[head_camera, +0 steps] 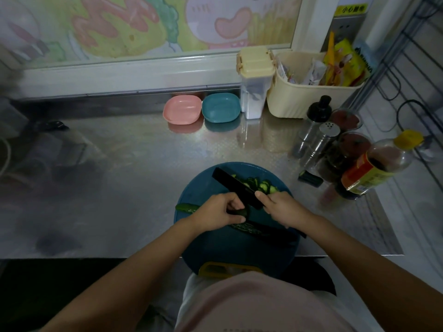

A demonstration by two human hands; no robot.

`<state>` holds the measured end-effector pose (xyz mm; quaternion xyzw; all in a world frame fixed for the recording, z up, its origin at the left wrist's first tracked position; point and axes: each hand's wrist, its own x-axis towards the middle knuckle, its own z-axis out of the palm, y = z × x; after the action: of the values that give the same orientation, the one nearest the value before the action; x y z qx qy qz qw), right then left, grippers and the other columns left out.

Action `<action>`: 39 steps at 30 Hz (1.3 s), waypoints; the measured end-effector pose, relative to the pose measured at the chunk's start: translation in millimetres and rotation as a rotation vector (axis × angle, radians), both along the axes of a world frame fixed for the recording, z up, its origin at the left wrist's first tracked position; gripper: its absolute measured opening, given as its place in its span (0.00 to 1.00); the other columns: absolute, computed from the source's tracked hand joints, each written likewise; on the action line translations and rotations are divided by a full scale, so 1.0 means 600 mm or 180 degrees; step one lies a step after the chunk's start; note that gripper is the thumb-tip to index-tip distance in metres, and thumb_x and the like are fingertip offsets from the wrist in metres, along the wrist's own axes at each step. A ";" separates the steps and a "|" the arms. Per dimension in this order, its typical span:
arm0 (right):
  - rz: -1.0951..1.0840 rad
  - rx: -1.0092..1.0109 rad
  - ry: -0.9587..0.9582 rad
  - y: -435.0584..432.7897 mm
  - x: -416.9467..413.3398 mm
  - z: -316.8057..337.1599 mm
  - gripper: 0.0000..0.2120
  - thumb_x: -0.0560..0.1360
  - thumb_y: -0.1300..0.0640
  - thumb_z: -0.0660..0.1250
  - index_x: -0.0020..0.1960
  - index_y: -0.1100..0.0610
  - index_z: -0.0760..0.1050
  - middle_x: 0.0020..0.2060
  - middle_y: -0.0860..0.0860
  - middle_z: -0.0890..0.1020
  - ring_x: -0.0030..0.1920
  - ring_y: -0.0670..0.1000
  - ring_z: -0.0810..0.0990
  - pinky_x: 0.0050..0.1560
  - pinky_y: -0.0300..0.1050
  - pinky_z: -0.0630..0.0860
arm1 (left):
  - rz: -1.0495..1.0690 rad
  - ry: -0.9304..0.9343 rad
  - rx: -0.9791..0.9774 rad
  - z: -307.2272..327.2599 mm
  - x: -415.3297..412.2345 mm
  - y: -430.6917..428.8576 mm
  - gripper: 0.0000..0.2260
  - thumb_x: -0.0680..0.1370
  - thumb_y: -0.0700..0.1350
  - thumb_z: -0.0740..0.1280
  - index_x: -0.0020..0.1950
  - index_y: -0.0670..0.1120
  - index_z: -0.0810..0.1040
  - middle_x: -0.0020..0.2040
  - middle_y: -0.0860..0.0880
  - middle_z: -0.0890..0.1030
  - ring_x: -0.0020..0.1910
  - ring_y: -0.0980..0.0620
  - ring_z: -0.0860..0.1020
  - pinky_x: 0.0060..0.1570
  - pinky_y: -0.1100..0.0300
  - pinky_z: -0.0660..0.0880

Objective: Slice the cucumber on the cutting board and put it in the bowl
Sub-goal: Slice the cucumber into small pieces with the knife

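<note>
Blue cutting board (215, 250) sat at the counter's (143, 164) near edge. Left hand (213, 213) had fingers curled on the cucumber (188, 208); right hand (284, 209) gripped the black knife (233, 185) just beside them. Slices (261, 184) lay at the board's far side. Recommended: fingertips tucked, cuts thin, even.

Yellow wall sign (351, 9) with "小心", its remaining characters blurred; bottle label (364, 174) illegible.

mid cucumber (187, 208) hidden under left hand (215, 213); knife (236, 188) handle buried in right hand (282, 207)
</note>
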<state>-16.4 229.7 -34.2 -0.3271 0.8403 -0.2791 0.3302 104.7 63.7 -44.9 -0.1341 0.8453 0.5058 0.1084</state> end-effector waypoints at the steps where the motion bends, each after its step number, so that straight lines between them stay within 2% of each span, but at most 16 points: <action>1: 0.0001 0.0031 0.0014 -0.001 -0.002 0.001 0.28 0.81 0.44 0.51 0.29 0.59 0.68 0.25 0.53 0.72 0.22 0.44 0.70 0.24 0.33 0.68 | -0.0042 -0.0083 0.0035 0.004 -0.002 -0.004 0.10 0.70 0.44 0.75 0.48 0.48 0.77 0.47 0.50 0.80 0.48 0.56 0.77 0.54 0.63 0.73; 5: 0.0044 0.0089 0.0086 -0.001 -0.001 -0.009 0.28 0.81 0.44 0.49 0.31 0.60 0.70 0.29 0.56 0.75 0.26 0.49 0.73 0.28 0.40 0.71 | -0.0171 -0.0393 0.0117 0.015 -0.007 -0.010 0.10 0.71 0.43 0.75 0.48 0.48 0.77 0.46 0.52 0.79 0.47 0.56 0.76 0.51 0.66 0.73; 8: -0.0077 -0.0020 0.0195 0.002 -0.002 -0.026 0.29 0.81 0.43 0.49 0.31 0.60 0.72 0.33 0.61 0.79 0.33 0.57 0.78 0.40 0.50 0.77 | -0.0224 -0.0570 0.0201 0.024 -0.015 -0.014 0.10 0.71 0.43 0.74 0.49 0.47 0.76 0.46 0.50 0.78 0.46 0.56 0.76 0.48 0.66 0.73; 10: -0.0096 -0.0141 0.0225 0.006 -0.002 -0.033 0.29 0.80 0.42 0.50 0.29 0.58 0.71 0.31 0.60 0.80 0.34 0.57 0.78 0.45 0.54 0.76 | -0.0224 -0.0579 0.0078 0.029 -0.017 -0.011 0.11 0.71 0.44 0.74 0.50 0.46 0.76 0.47 0.49 0.78 0.47 0.55 0.76 0.47 0.65 0.73; 14: -0.0065 -0.0202 0.0211 0.011 -0.002 -0.038 0.30 0.79 0.41 0.50 0.30 0.60 0.73 0.30 0.58 0.79 0.32 0.54 0.78 0.44 0.56 0.76 | -0.0439 -0.0298 -0.0640 0.025 -0.013 0.011 0.12 0.72 0.46 0.74 0.51 0.46 0.76 0.49 0.51 0.79 0.49 0.55 0.76 0.49 0.66 0.72; 20: -0.0111 -0.0245 0.0174 0.010 -0.003 -0.030 0.31 0.80 0.43 0.52 0.34 0.66 0.75 0.31 0.60 0.80 0.34 0.56 0.79 0.44 0.55 0.76 | -0.0609 -0.0359 -0.0789 0.037 -0.023 0.012 0.11 0.73 0.46 0.72 0.52 0.45 0.76 0.46 0.53 0.76 0.46 0.57 0.75 0.43 0.69 0.68; 24: -0.0089 -0.0147 0.0178 0.009 -0.004 -0.023 0.28 0.81 0.45 0.52 0.30 0.60 0.73 0.31 0.60 0.79 0.34 0.57 0.79 0.44 0.52 0.76 | -0.0641 -0.0588 -0.0675 0.034 -0.016 0.009 0.10 0.73 0.47 0.72 0.52 0.47 0.77 0.49 0.51 0.77 0.49 0.55 0.76 0.48 0.65 0.72; 28: -0.0084 -0.0081 0.0124 0.009 -0.005 -0.017 0.26 0.81 0.44 0.52 0.29 0.54 0.70 0.32 0.59 0.78 0.35 0.57 0.78 0.44 0.51 0.76 | -0.0437 -0.0588 -0.0514 0.031 -0.001 0.008 0.10 0.73 0.46 0.73 0.51 0.47 0.77 0.48 0.53 0.79 0.48 0.57 0.77 0.44 0.73 0.70; 31: -0.0057 -0.0087 0.0158 0.010 -0.002 -0.016 0.26 0.81 0.43 0.51 0.29 0.54 0.70 0.33 0.59 0.79 0.36 0.57 0.78 0.45 0.52 0.76 | -0.0101 -0.0481 -0.0532 0.031 0.005 -0.005 0.11 0.71 0.45 0.74 0.49 0.47 0.77 0.48 0.51 0.79 0.49 0.56 0.77 0.45 0.73 0.70; 36: -0.0198 -0.0208 0.0128 0.019 0.021 -0.017 0.27 0.80 0.42 0.50 0.28 0.53 0.70 0.32 0.57 0.80 0.34 0.55 0.78 0.43 0.52 0.75 | 0.0795 0.0082 -0.1160 0.016 0.019 -0.038 0.12 0.70 0.41 0.75 0.47 0.48 0.74 0.49 0.50 0.79 0.50 0.52 0.77 0.48 0.64 0.70; 39: -0.0335 -0.0287 -0.0128 0.012 0.038 -0.007 0.28 0.81 0.43 0.50 0.28 0.56 0.68 0.30 0.58 0.77 0.32 0.54 0.76 0.40 0.50 0.74 | 0.1220 0.0246 -0.1275 0.000 0.015 -0.038 0.12 0.70 0.40 0.75 0.49 0.43 0.76 0.51 0.46 0.79 0.51 0.49 0.77 0.49 0.60 0.71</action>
<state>6.3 236.7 -38.6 -0.2914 0.8361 -0.3402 0.3168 113.6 40.6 -44.9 -0.2909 0.8911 0.3446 -0.0501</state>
